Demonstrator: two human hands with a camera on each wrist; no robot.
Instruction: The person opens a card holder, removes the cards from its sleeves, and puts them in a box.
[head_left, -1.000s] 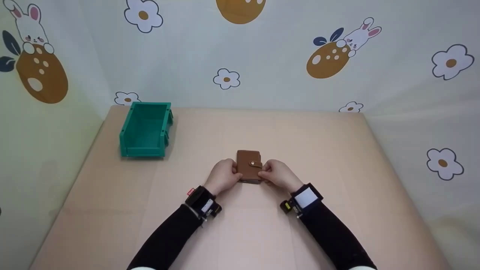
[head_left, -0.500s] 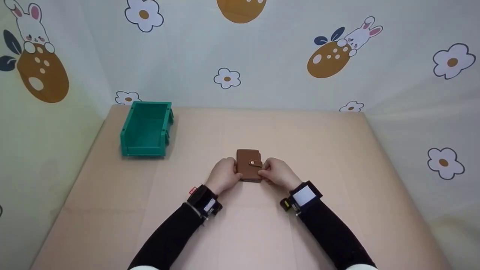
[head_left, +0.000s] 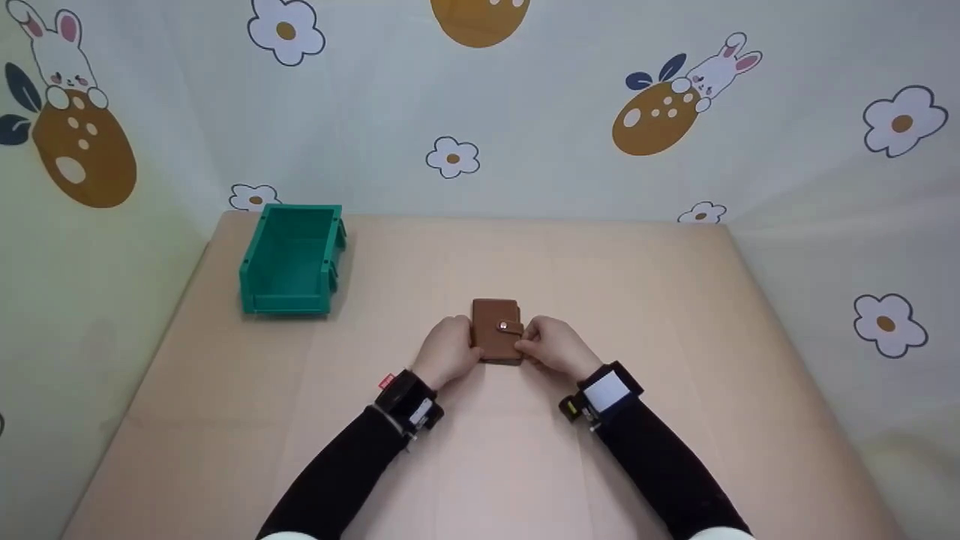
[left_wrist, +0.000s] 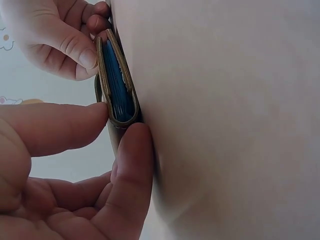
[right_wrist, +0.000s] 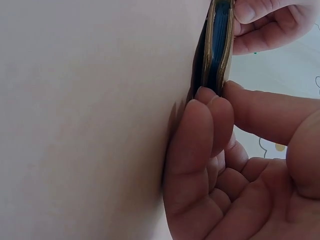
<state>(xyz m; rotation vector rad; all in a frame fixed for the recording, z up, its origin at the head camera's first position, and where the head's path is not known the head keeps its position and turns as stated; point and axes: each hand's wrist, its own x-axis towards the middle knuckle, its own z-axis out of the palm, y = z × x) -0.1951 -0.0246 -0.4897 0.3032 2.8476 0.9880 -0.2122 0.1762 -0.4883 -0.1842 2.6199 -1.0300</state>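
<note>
Both the left hand (head_left: 446, 351) and right hand (head_left: 559, 347) are still pinching the brown wallet (head_left: 492, 341) between their fingers (left_wrist: 60, 127), its strap (head_left: 513, 328) not visibly shifting, so handling is apparently pausing.

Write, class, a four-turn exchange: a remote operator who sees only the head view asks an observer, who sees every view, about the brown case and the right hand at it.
Operator: I see the case from above, its strap across one edge. What shows inside it?
Observer: Blue layers, seen end-on in the left wrist view.
Operator: And the right hand: where are the fingertips hidden from me?
Observer: In the right wrist view, its fingertips are at the underside edge of the case, opposite the thumb.
</note>
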